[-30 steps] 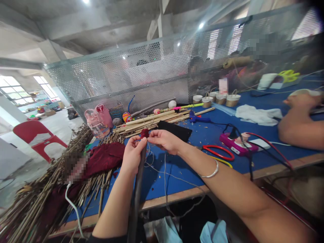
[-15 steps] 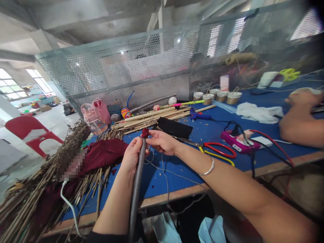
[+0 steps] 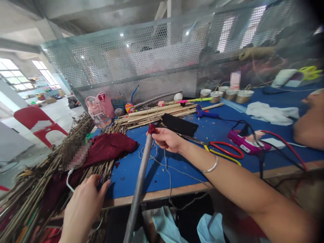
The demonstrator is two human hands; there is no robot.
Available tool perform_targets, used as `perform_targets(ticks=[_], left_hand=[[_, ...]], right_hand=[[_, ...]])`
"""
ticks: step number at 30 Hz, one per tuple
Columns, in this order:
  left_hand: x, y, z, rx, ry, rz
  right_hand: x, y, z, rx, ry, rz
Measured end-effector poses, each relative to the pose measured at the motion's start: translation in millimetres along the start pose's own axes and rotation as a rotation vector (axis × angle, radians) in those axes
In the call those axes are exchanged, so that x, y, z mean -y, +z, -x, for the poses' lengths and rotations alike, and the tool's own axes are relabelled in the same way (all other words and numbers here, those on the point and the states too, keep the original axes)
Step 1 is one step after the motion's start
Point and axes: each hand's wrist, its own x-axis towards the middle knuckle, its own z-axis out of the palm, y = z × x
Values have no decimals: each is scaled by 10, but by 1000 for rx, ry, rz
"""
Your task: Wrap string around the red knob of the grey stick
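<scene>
My right hand (image 3: pixel 167 139) is closed around the top of a long grey stick (image 3: pixel 139 189), whose tip is wrapped in dark red cloth (image 3: pixel 152 128). The stick slants down from the blue table (image 3: pixel 152 168) to below its front edge. My left hand (image 3: pixel 84 202) is off the stick. It is low at the left, fingers spread, reaching onto the pile of dry twigs (image 3: pixel 37 189) beside a white cord (image 3: pixel 69 177). A thin string (image 3: pixel 167 167) trails over the table under my right hand.
Dark red fabric (image 3: pixel 108 148) lies on the twigs. Red-handled scissors (image 3: pixel 222 150), a black cloth (image 3: pixel 180 124), bamboo sticks (image 3: pixel 157 113), a blue glue gun (image 3: pixel 205 114), a pink device (image 3: pixel 244 143) and a pink jug (image 3: pixel 100 111) are on the table. Another person's arm (image 3: pixel 310 126) rests at right.
My left hand has let go of the stick and dropped down left onto the twig pile. My right hand now holds the stick's wrapped top alone.
</scene>
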Motion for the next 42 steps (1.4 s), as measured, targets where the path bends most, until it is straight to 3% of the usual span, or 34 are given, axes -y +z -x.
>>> perform_targets(ticks=[3, 9, 12, 15, 17, 20, 24, 27, 33, 42], left_hand=[[168, 79, 15, 126, -54, -36], [27, 108, -312, 1, -43, -42], [-92, 41, -343, -56, -38, -55], [-372, -62, -240, -248, 42, 99], [-658, -104, -183, -363, 265, 357], [-1113, -57, -207, -301, 472, 635], [-1446, 130, -338, -154, 437, 931], [-1456, 206, -374, -130, 368, 1063], [-1394, 195, -371, -118, 360, 1115], [-1407, 233, -394, -118, 419, 1071]], right_hand=[[-15, -10, -5, 3, -2, 5], [0, 11, 14, -9, -11, 8], [9, 22, 22, -10, -18, 24], [13, 37, 24, -21, -15, 38], [14, 47, 22, -22, -17, 46], [16, 54, 18, -9, -30, 50], [18, 35, 5, 0, -37, 84], [15, 0, -8, -21, -40, 130], [37, -12, 15, -111, -108, 226], [59, 31, 44, -37, -238, 303]])
